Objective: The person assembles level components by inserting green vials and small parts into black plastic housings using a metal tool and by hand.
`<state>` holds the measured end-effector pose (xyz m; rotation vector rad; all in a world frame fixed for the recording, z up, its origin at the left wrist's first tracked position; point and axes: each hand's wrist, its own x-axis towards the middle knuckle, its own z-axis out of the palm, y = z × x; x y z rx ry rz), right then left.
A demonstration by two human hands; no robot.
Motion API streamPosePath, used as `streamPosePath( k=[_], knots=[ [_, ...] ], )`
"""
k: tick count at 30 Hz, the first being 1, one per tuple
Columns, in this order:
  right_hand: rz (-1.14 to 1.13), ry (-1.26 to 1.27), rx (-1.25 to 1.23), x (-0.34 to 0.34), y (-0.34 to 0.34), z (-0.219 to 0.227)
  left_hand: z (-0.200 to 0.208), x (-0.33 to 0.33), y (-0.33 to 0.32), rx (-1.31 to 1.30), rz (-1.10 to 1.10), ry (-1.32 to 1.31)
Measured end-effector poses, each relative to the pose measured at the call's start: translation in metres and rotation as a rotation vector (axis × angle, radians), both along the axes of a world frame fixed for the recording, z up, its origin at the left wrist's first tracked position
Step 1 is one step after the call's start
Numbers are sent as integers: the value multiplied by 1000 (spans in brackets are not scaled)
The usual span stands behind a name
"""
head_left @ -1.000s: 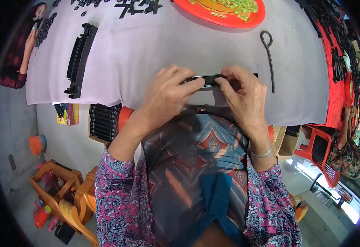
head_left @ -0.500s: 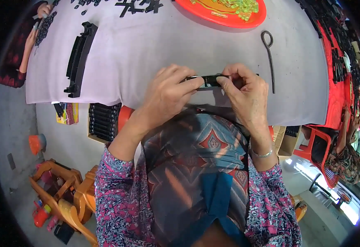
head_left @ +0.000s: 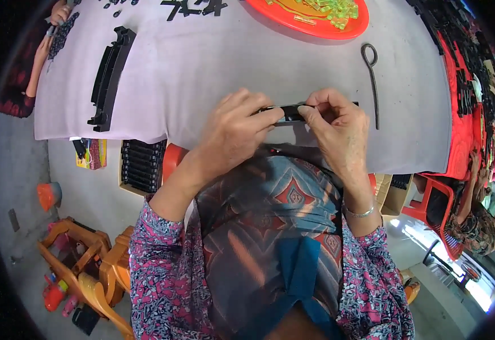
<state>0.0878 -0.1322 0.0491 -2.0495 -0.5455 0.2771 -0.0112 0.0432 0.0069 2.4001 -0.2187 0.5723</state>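
Note:
Between my two hands, just above the near edge of the cloth-covered table (head_left: pixel 202 68), is a narrow black plastic part (head_left: pixel 291 115) with a glossy face. My left hand (head_left: pixel 237 124) is closed round its left end, thumb along the front side. My right hand (head_left: pixel 338 124) pinches the right end between thumb and bent fingers. Both ends of the part are partly hidden by the fingers. Farther left on the cloth lies a long black plastic housing (head_left: pixel 111 79). To the right rests a dark metal rod with a looped end (head_left: pixel 374 85).
A red tray (head_left: pixel 338 35) of yellow-green clear pieces stands at the far side. Black strips (head_left: pixel 193 9) and small black pieces (head_left: pixel 66 37) lie at the far left, near another person's hands (head_left: pixel 52 34). Below the table's edge is a box of black parts (head_left: pixel 141 164). A red stool (head_left: pixel 433 207) stands right.
My left thumb and fingers have shifted slightly right along the black part. My right hand keeps its pinch almost unmoved.

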Motion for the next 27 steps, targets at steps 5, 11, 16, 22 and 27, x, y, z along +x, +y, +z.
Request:
streamPosePath(
  k=[5,11,16,22,27],
  knots=[
    [-12,-64,-147,-2,4,4,-1,0,0,-6,-2,0],
    [-2,-138,-174,-3,5,4,0,0,0,-16,-12,13],
    [20,-187,-248,-3,5,8,4,0,0,58,-22,9],
    [27,-268,-304,-1,3,9,5,-1,0,161,-18,32],
    [-23,-306,-271,-3,3,5,6,0,-2,180,-9,27]
  ],
)
